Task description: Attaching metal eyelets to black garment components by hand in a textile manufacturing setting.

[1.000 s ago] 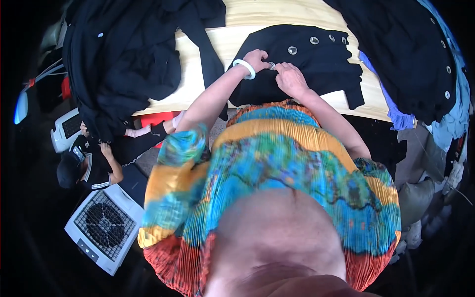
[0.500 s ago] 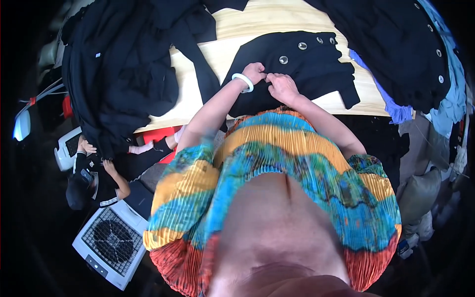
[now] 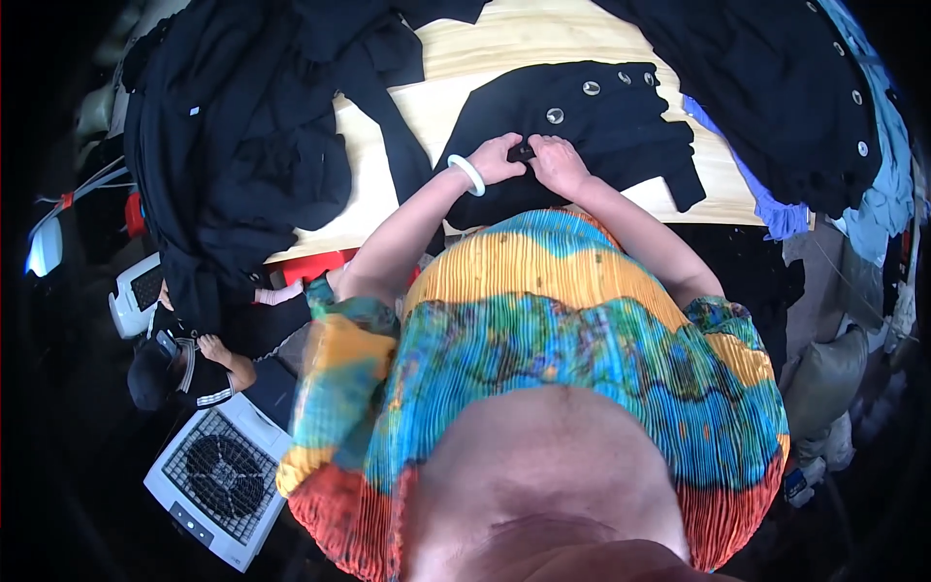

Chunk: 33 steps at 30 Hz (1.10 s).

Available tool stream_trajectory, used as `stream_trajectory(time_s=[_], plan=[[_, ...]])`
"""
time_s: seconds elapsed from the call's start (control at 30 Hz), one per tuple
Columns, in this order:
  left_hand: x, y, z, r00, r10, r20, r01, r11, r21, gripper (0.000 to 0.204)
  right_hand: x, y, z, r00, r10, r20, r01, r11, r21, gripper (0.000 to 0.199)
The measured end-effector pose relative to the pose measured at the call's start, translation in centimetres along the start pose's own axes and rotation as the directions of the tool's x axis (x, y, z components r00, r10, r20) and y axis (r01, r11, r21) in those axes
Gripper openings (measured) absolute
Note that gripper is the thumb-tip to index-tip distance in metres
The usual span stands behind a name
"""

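A black garment (image 3: 592, 126) with a row of round silver buttons lies flat on a pale wooden table (image 3: 504, 48). My left hand (image 3: 499, 157), with a pale bangle at the wrist, and my right hand (image 3: 560, 163) meet at the garment's near edge. Both pinch the black cloth around a small spot between the fingertips. What sits under the fingers is hidden.
A heap of black clothes (image 3: 242, 145) covers the table's left end and hangs over its edge. More dark garments (image 3: 776, 87) and blue cloth (image 3: 747, 194) lie at the right. Below left a person (image 3: 184, 364) crouches by a white box fan (image 3: 218, 477).
The view has tilted, so table and garment sit lower in the picture. My hands stay together on the same edge of the black garment, a little closer to my body.
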<state>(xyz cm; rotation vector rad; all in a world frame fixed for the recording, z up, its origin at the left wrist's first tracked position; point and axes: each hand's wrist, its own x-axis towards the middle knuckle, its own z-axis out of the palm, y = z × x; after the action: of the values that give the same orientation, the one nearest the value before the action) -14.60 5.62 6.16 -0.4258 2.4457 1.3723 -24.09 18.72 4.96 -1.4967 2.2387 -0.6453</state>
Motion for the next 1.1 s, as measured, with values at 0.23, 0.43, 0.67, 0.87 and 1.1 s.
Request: stream_trajectory(time_s=[0.23, 0.43, 0.67, 0.87, 1.1], plan=[[0.1, -1.3, 2.4, 0.912, 0.040, -0.408, -0.005, 0.996, 0.088, 0.028, 1.1, 0.0, -0.1, 0.992, 0.088, 0.093, -0.107, 0.969, 0.222, 0.015], [0.2, 0.1, 3.4, 0.865, -0.038, -0.499, 0.112, 0.986, 0.119, 0.017, 1.6, 0.7, 0.4, 0.953, 0.227, 0.198, -0.273, 0.929, 0.248, 0.019], [-0.2, -0.1, 2.9, 0.846, -0.039, -0.531, 0.098, 0.992, 0.083, 0.014, 2.4, 0.3, -1.7, 0.886, 0.249, 0.392, -0.389, 0.859, 0.333, 0.023], [-0.9, 0.0, 1.3, 0.897, -0.025, -0.441, 0.023, 1.000, -0.010, 0.016, 2.5, 1.2, -1.6, 0.903, 0.174, 0.394, -0.362, 0.802, 0.475, 0.022], [-1.8, 0.0, 0.2, 0.924, 0.061, -0.377, -0.041, 0.997, 0.061, 0.016, 2.7, 0.8, -2.7, 0.852, 0.085, 0.517, -0.408, 0.727, 0.553, 0.021]])
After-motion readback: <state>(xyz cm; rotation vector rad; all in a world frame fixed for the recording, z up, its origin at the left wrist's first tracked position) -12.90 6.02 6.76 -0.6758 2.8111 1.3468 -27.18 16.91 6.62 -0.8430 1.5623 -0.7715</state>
